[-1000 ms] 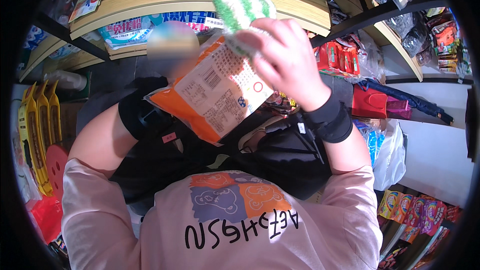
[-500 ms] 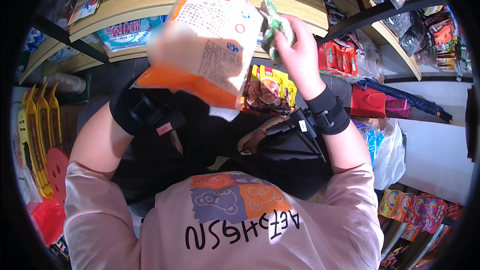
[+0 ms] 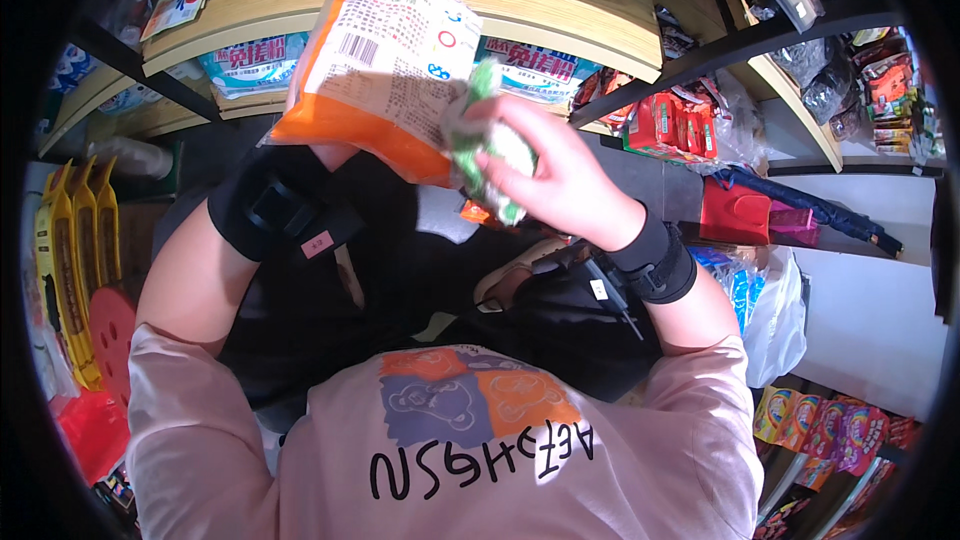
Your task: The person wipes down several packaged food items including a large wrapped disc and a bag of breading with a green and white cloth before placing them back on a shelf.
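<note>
An orange-and-white plastic food bag [image 3: 375,65] is held up and tilted in front of the wooden shelf. My left hand [image 3: 336,154] supports it from behind and below; the bag hides most of the fingers. At the bag's right side, my right hand [image 3: 545,165] is closed round a crumpled green-and-white cloth [image 3: 492,145]. The cloth touches or overlaps the bag's right edge, slightly blurred. Below the cloth, a small orange-red package [image 3: 478,212] partly shows.
The wooden shelf [image 3: 560,15] spans the far side, with blue-and-white bags [image 3: 250,65] beneath it. Red packets in a box [image 3: 672,130] stand right of centre. A folded dark umbrella [image 3: 815,202] and a white plastic bag [image 3: 778,325] lie farther right; tall yellow packages [image 3: 80,260] stand left.
My right hand has brought the cloth left and nearer, onto the bag's right edge. The bag has shifted a little left and away, and the cloth and hand now cover the yellow packets below.
</note>
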{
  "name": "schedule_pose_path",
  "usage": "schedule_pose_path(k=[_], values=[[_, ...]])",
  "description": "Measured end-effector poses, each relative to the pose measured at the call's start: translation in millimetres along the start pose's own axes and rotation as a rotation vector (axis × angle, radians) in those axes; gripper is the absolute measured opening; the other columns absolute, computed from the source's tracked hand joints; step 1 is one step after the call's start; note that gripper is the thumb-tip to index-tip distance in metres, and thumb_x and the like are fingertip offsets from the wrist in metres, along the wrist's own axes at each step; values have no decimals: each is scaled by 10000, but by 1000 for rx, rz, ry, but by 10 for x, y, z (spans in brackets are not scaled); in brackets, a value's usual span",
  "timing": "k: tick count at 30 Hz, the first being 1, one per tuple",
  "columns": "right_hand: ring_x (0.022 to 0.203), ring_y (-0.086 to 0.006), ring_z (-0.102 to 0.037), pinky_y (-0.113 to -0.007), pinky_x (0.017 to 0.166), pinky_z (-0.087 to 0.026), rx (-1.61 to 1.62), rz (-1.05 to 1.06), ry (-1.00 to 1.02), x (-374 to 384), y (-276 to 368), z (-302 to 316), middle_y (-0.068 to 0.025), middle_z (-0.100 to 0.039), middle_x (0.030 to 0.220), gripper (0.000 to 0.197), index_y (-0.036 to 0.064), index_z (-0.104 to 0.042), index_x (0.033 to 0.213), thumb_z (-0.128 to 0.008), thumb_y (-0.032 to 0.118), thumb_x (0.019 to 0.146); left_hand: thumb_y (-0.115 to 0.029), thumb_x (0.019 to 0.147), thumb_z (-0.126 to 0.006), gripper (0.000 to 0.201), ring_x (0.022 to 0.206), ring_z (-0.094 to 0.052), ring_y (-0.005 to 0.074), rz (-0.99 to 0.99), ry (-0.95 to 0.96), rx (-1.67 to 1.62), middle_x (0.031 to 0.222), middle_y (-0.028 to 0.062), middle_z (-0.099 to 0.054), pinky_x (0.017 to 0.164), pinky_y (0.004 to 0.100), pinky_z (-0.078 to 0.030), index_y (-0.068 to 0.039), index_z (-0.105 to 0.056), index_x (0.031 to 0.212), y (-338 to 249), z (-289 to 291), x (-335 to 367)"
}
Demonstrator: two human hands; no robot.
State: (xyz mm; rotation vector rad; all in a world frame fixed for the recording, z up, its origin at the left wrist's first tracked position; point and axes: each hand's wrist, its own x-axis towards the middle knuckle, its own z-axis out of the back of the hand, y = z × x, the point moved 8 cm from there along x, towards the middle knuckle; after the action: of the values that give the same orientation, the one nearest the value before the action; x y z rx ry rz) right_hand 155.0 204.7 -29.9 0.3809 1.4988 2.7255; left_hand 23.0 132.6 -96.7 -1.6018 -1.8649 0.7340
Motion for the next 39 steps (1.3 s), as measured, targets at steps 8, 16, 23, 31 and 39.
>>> schedule_pose_path(k=[8,16,23,31,39], values=[[935,-121,-533,-267,817,-441,264,-321,756,-268,-419,-374,-42,-584,989,275,57,-552,1122,-567,107,851,-422,989,-300,567,1092,-588,319,31,-211,-50,1227,199,-557,907,451,-508,29,-396,1319,-70,257,45],[1015,-336,-588,-389,868,-463,-727,-655,668,-783,-2348,87,-224,-624,1012,423,53,-553,1195,-574,181,793,-420,985,-299,564,1095,-588,309,-5,-202,-46,1223,196,-560,913,442,-502,28,-401,1313,-110,102,138],[1205,-370,-460,-455,973,-405,-932,-865,578,-994,-2648,42,-183,-499,1251,430,92,-554,1191,-591,266,800,-418,982,-299,562,1097,-588,300,-47,-213,-66,1219,193,-562,919,434,-497,27,-405,1308,-139,84,183],[1182,-262,-477,-345,1007,-363,-52,-398,-44,116,-1401,57,-147,-528,1214,461,5,-440,1285,-502,310,946,-416,978,-298,559,1100,-588,290,-179,152,-428,1215,191,-565,925,425,-491,26,-410,1301,-240,-181,118],[1357,-184,-273,-327,1086,-267,910,-376,76,362,-136,-89,-96,-254,1489,752,100,-106,1495,-455,488,952,-284,1000,-286,482,1255,-415,194,-541,-431,494,1347,173,-414,1036,331,-344,51,-322,1344,-234,-694,222]])
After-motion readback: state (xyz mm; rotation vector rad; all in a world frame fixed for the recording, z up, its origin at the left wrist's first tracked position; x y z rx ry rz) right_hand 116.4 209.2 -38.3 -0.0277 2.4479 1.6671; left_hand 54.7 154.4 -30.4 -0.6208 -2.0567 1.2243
